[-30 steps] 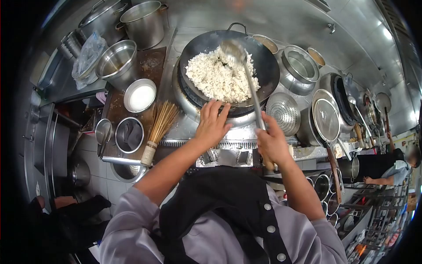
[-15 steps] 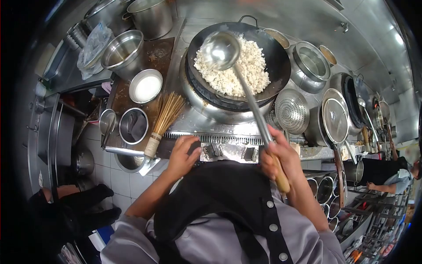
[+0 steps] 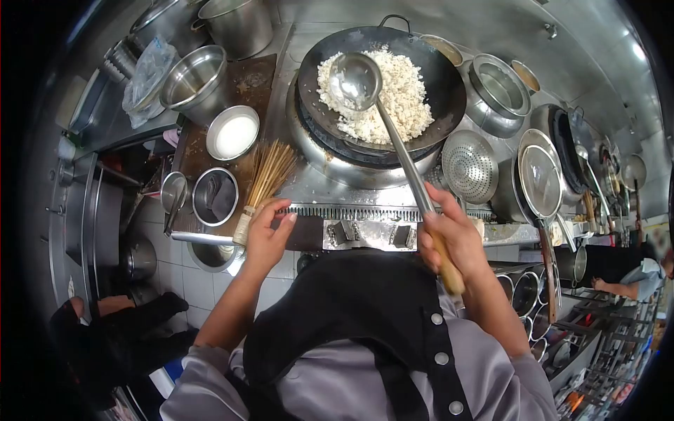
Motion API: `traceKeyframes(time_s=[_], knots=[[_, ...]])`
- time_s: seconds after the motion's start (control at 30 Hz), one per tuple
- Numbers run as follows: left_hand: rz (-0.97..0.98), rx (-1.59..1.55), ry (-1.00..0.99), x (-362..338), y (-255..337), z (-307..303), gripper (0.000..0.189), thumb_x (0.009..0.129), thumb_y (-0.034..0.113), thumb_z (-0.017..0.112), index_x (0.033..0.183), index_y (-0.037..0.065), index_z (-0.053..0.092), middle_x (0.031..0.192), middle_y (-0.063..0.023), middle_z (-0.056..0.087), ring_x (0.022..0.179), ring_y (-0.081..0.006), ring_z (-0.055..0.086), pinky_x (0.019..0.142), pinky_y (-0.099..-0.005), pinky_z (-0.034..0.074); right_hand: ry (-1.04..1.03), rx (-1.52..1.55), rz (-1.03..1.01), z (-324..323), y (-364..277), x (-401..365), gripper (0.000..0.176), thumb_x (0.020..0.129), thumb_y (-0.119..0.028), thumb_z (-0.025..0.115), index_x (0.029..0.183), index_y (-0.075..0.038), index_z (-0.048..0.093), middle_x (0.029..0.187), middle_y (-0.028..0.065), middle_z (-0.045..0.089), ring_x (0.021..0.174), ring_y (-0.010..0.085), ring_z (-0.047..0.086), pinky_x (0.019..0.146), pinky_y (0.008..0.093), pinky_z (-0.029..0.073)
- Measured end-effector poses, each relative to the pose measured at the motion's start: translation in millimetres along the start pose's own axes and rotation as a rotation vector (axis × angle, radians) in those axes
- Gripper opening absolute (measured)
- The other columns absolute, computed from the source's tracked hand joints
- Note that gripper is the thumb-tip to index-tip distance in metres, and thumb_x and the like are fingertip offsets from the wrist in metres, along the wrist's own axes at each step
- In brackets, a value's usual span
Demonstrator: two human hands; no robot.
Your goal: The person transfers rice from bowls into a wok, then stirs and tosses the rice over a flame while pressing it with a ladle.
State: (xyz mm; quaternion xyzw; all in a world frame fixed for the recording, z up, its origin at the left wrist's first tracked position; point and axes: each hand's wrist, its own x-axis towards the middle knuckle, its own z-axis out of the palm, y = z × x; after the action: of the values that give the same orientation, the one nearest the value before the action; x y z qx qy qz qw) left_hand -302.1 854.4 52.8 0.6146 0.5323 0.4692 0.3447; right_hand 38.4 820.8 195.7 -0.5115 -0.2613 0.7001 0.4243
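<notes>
My right hand (image 3: 453,235) is wrapped round the wooden handle of a long metal ladle (image 3: 407,165). The ladle's bowl is over the left part of the white rice (image 3: 401,95) in a large black wok (image 3: 446,105) on the stove. My left hand (image 3: 270,235) is empty, with thumb and fingers apart, beside the bound handle of a bamboo brush (image 3: 270,172). Left of the brush are a bowl of white contents (image 3: 236,135) and a metal container with dark pieces (image 3: 215,196).
A perforated strainer (image 3: 470,167), a lidded pot (image 3: 500,88) and mesh strainers (image 3: 540,181) stand to the right. Metal pots (image 3: 194,78) and a plastic bag (image 3: 151,74) are at the back left. Another person (image 3: 632,277) is at far right, and another's dark-clothed legs (image 3: 144,316) show lower left.
My left hand has moved left, closer to the brush handle. The ladle's bowl has tilted and stands out more sharply over the rice, and the view has shifted slightly.
</notes>
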Motion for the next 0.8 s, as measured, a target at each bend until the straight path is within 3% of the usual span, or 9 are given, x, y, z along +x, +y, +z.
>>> traceKeyframes(time_s=[0.1, 0.27, 0.37, 0.47, 0.57, 0.6, 0.7, 0.73, 0.8], knots=[[0.161, 0.164, -0.076, 28, 16, 15, 0.028, 0.094, 0.009, 0.071, 0.12, 0.0, 0.067, 0.117, -0.0138, 0.065, 0.106, -0.0241, 0.065, 0.091, -0.0327, 0.051, -0.098, 0.23, 0.037, -31, 12, -14, 0.052, 0.103, -0.018, 0.054, 0.153, -0.017, 0.04, 0.07, 0.007, 0.056, 0.045, 0.0148, 0.049, 0.041, 0.0282, 0.041], [0.679, 0.298, -0.08, 96, 53, 97, 0.027, 0.091, 0.016, 0.073, 0.113, 0.002, 0.069, 0.117, -0.0155, 0.066, 0.107, -0.0336, 0.063, 0.093, -0.0439, 0.051, 0.113, -0.425, -0.14, -20, 28, 15, 0.056, 0.102, -0.012, 0.058, 0.155, -0.013, 0.041, 0.071, 0.0018, 0.056, 0.049, 0.0092, 0.05, 0.046, 0.0267, 0.044], [0.746, 0.468, -0.217, 137, 48, 130, 0.023, 0.093, 0.026, 0.071, 0.09, 0.003, 0.07, 0.097, -0.0126, 0.068, 0.092, -0.0334, 0.064, 0.078, -0.0471, 0.051, 0.224, -0.517, -0.102, -39, 35, -21, 0.057, 0.101, -0.01, 0.059, 0.155, -0.016, 0.041, 0.07, 0.0004, 0.054, 0.051, 0.008, 0.049, 0.047, 0.0259, 0.044], [0.623, 0.486, -0.327, 157, 38, 150, 0.047, 0.096, 0.037, 0.065, 0.06, 0.006, 0.06, 0.064, -0.0123, 0.06, 0.065, -0.0361, 0.062, 0.063, -0.0503, 0.048, 0.209, -0.664, 0.074, -59, 19, -51, 0.059, 0.099, -0.009, 0.061, 0.155, -0.017, 0.043, 0.065, -0.0023, 0.051, 0.051, 0.0067, 0.048, 0.048, 0.026, 0.041], [0.585, 0.579, -0.447, 128, 82, 134, 0.043, 0.095, 0.035, 0.065, 0.062, 0.006, 0.061, 0.065, -0.0126, 0.062, 0.067, -0.0362, 0.063, 0.062, -0.0497, 0.049, 0.125, -0.903, 0.06, -68, -26, -112, 0.059, 0.097, -0.011, 0.064, 0.153, -0.016, 0.047, 0.063, -0.0004, 0.052, 0.053, 0.0078, 0.051, 0.051, 0.027, 0.043], [0.566, 0.609, -0.508, 123, 104, 124, 0.039, 0.093, 0.036, 0.061, 0.068, 0.008, 0.07, 0.078, -0.013, 0.072, 0.073, -0.0342, 0.069, 0.065, -0.0486, 0.054, 0.043, -1.001, 0.019, -72, -25, -125, 0.059, 0.096, -0.012, 0.065, 0.153, -0.017, 0.048, 0.062, 0.0008, 0.053, 0.054, 0.009, 0.053, 0.053, 0.0278, 0.045], [0.623, 0.582, -0.452, 127, 81, 148, 0.039, 0.093, 0.036, 0.061, 0.067, 0.008, 0.07, 0.074, -0.0132, 0.07, 0.072, -0.0332, 0.069, 0.062, -0.0479, 0.054, 0.218, -1.015, 0.062, -64, 2, -87, 0.06, 0.094, -0.014, 0.068, 0.152, -0.018, 0.05, 0.062, 0.0057, 0.055, 0.057, 0.0147, 0.055, 0.06, 0.0313, 0.048], [0.644, 0.52, -0.28, 120, 61, 163, 0.04, 0.093, 0.035, 0.064, 0.064, 0.007, 0.062, 0.067, -0.0142, 0.064, 0.066, -0.0361, 0.064, 0.062, -0.0502, 0.051, 0.247, -1.055, -0.017, -66, 17, -61, 0.059, 0.094, -0.015, 0.069, 0.15, -0.019, 0.051, 0.065, 0.0114, 0.058, 0.059, 0.0209, 0.055, 0.064, 0.036, 0.05], [0.619, 0.688, -0.33, 84, 51, 162, 0.041, 0.093, 0.036, 0.063, 0.064, 0.007, 0.063, 0.067, -0.0148, 0.064, 0.066, -0.0363, 0.064, 0.062, -0.0501, 0.052, 0.291, -1.055, -0.265, -82, 51, -10, 0.059, 0.093, -0.014, 0.07, 0.149, -0.016, 0.051, 0.069, 0.0171, 0.06, 0.059, 0.024, 0.058, 0.065, 0.0384, 0.05]])
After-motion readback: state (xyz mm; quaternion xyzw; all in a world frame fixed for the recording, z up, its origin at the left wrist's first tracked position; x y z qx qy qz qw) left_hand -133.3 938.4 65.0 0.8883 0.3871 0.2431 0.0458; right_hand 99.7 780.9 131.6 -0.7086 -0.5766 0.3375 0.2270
